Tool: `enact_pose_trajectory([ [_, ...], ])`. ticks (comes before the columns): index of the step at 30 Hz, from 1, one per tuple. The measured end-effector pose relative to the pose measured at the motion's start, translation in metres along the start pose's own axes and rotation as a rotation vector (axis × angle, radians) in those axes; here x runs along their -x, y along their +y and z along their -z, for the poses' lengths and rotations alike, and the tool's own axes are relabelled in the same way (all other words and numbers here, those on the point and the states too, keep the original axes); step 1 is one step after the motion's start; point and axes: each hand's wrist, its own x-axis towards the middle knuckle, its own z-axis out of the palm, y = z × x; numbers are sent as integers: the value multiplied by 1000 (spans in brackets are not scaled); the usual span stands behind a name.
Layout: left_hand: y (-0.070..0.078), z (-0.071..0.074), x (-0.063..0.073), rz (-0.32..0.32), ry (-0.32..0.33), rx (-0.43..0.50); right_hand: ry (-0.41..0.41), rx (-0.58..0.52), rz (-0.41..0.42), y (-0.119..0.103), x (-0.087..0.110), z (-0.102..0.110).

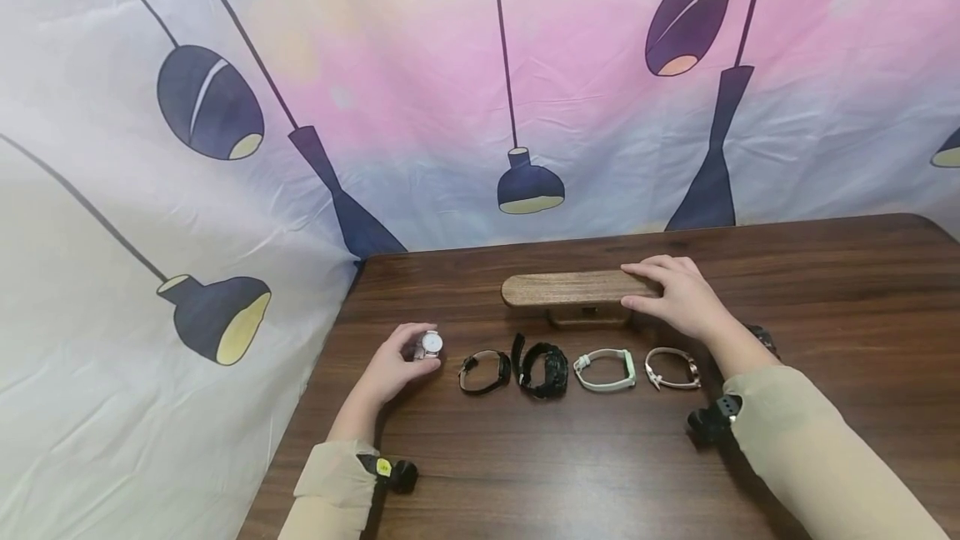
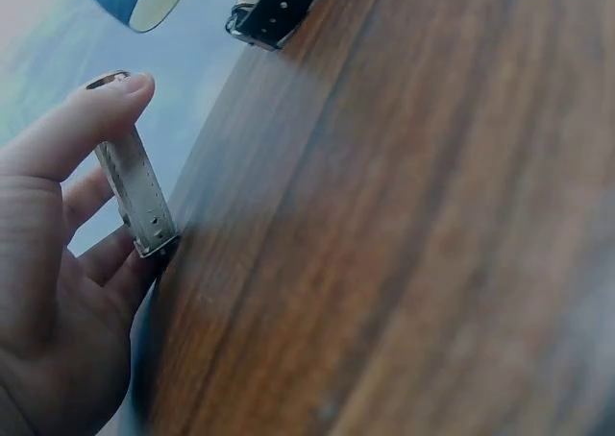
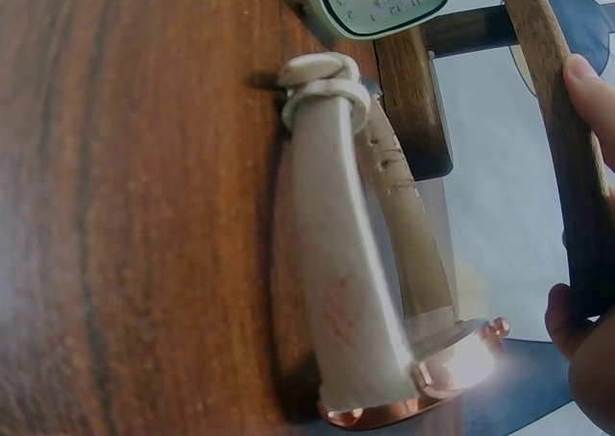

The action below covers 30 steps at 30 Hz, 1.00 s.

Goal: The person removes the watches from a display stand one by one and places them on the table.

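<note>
My left hand [image 1: 392, 367] pinches a small wristwatch [image 1: 432, 344] with a round white dial at the left of the table. Its pale strap [image 2: 139, 191] runs down between thumb and fingers in the left wrist view. At the back, a wooden display stand [image 1: 562, 288] has a long rounded bar over a smaller base. The right hand [image 1: 681, 297] grips the bar's right end, thumb at the near edge and fingers over the far side. Close below the right wrist sits a white-strapped watch [image 3: 336, 244] with a rose-gold case.
In a row before the stand sit a slim black watch [image 1: 503, 367], a chunky black watch [image 1: 553, 372] and a mint-green square watch [image 1: 628, 367]. Another dark watch [image 1: 765, 342] is partly hidden behind the right forearm. Patterned cloth [image 1: 450, 107] hangs behind the wooden table [image 1: 570, 473].
</note>
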Motion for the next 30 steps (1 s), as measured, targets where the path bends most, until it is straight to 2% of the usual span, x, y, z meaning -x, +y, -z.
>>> enact_pose_trajectory([
  [2, 8, 2, 5, 9, -11, 3, -1, -1, -2, 0, 0, 0],
  [7, 14, 2, 9, 3, -42, -5, 3, 0, 2, 0, 0, 0],
  [16, 16, 3, 11, -26, -82, -33, 10, -3, 9, 1, 0, -1],
  [19, -1, 0, 6, -47, -90, -56, 8, -6, 12, 1, -1, -1],
  [23, -25, -5, -2, -67, -115, -136, 8, 0, 10, 0, -2, 0],
  [26, -24, -6, -1, -76, -138, -201, 0, 0, -1, 0, -1, 1],
  [30, -23, -7, 0, -81, -148, -234, -8, 0, -6, -1, -1, 1],
])
